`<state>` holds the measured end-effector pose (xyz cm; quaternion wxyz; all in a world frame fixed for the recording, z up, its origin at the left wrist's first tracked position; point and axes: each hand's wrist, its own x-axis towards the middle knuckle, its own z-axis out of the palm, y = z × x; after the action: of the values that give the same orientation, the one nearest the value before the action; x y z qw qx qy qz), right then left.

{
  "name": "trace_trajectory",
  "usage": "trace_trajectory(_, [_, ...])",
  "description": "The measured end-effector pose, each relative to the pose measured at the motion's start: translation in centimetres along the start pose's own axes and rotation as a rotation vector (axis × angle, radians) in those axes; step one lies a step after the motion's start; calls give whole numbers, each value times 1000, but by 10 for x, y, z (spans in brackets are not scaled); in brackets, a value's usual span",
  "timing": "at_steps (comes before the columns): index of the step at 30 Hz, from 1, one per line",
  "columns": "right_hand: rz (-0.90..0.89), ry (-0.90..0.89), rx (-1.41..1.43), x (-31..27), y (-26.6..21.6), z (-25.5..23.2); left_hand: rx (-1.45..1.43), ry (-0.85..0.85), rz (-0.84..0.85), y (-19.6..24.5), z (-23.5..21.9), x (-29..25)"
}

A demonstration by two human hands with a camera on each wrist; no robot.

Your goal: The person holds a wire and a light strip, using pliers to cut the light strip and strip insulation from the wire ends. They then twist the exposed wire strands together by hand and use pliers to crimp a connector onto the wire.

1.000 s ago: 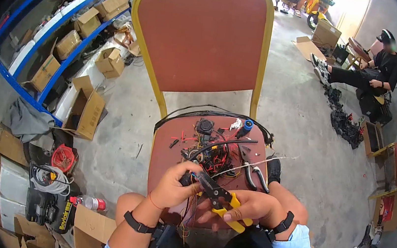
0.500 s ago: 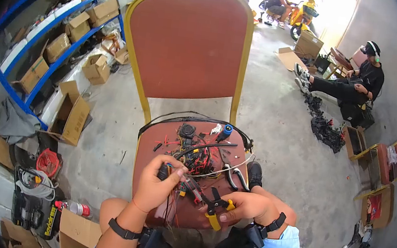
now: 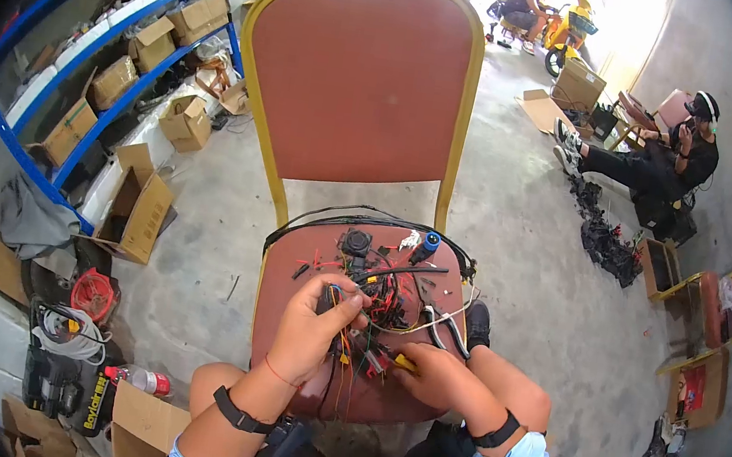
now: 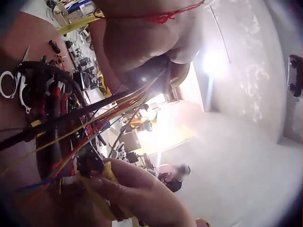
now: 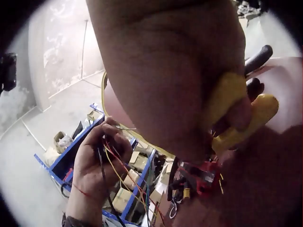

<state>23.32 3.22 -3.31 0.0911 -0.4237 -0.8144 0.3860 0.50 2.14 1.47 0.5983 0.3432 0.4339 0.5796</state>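
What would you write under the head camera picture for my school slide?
A person's left hand holds a bundle of colored wires while the right hand grips yellow-handled pliers over a red chair.

Left hand (image 3: 309,331) raised, fingers curled and pinching, right hand (image 3: 432,375) low, fist closed, forearms converging

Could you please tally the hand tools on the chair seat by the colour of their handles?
Yellow-handled: 1, the wire stripper gripped in the right hand.
Black and white-handled: 1, the pliers lying at the seat's right edge.
Total: 2 tools. The left hand holds only a wire bundle, which is not counted.
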Motion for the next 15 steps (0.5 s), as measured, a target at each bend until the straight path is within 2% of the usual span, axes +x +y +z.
trace_trajectory(3, [5, 12, 11, -1, -16, -6, 18, 16, -28, -2, -4, 2])
trace_trajectory(6, [-119, 125, 98, 1, -23, -11, 47, -8, -47, -2, -5, 6])
trace_trajectory(9, [46, 251, 115, 7, -45, -32, 35, -39, -50, -3, -6, 6])
trace_trajectory(12, [-98, 565, 191, 22, -59, -26, 10, -68, -56, 3, -6, 8])
trace_trajectory(13, [-273, 660, 89, 37, -58, -20, -3, -74, -58, 2, -7, 7])
trace_trajectory(15, [-263, 530, 49, 42, -51, -9, -2, -90, -51, 3, -10, 7])
